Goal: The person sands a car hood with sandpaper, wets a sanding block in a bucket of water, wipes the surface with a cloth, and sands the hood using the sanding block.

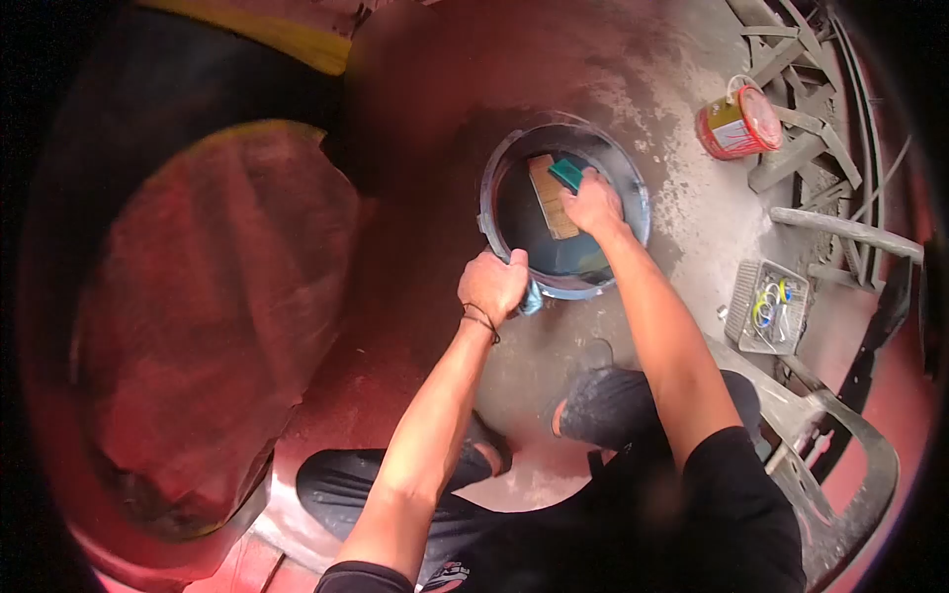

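Note:
A round dark bucket [645, 188] stands on the floor in front of me, with dark liquid inside. My right hand [593, 203] reaches into it, fingers closed on a green sanding block [565, 175]. Beside that block, within the bucket, is a tan rectangular block [552, 198] with a lined surface; its exact kind is unclear. My left hand [492, 285] is a fist at the bucket's near left rim. A crumpled light-blue cloth [532, 298] shows from under this fist, outside the rim. The fingers' inner side is hidden.
A red paint pail [739, 124] with a handle stands at the upper right. Below it, a grey plastic basket [769, 306] holds yellow, blue and white items. Metal frames [806, 148] line the right side. A large red panel [217, 326] lies left.

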Motion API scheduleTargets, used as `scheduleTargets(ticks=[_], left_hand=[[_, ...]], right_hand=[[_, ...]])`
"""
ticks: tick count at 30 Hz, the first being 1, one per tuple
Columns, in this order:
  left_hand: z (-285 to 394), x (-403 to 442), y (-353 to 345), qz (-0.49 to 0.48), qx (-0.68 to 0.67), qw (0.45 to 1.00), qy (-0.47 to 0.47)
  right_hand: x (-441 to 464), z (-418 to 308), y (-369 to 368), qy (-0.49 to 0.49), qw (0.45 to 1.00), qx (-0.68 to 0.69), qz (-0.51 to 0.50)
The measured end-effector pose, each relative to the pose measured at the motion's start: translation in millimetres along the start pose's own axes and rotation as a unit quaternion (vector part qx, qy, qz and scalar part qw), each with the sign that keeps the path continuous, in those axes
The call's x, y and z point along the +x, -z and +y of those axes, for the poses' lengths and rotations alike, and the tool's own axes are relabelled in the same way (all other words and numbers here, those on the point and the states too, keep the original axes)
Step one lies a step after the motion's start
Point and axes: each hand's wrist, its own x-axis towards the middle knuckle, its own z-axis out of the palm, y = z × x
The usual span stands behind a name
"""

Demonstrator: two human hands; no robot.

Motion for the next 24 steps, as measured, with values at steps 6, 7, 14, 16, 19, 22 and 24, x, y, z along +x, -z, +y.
scheduleTargets(ticks=[6,7,14,16,19,22,24], left_hand=[[-15,4,5,0.023,-0.028,0.997,-0.061],[-19,4,9,0.015,-0.013,0.998,-0.059],[-88,-13,64,0.036,0.050,0.996,-0.071],[-106,-20,80,0.031,0.089,0.993,-0.075],[-120,-37,107,-0.044,0.239,0.963,-0.112],[-86,-71,147,-0.025,0.130,0.977,-0.170],[-69,-73,147,0.014,0.034,0.974,-0.222]], right_hand=[[26,-21,-57,0.011,0.998,-0.022,-0.066],[24,-17,-66,0.015,0.994,0.006,-0.106],[-36,-28,-142,0.105,0.939,-0.194,-0.264],[-56,-51,-152,0.074,0.945,-0.192,-0.253],[-75,-72,-129,0.086,0.953,-0.138,-0.257],[-96,-84,-75,0.102,0.957,-0.111,-0.249],[-100,-73,-57,0.129,0.963,-0.077,-0.224]])
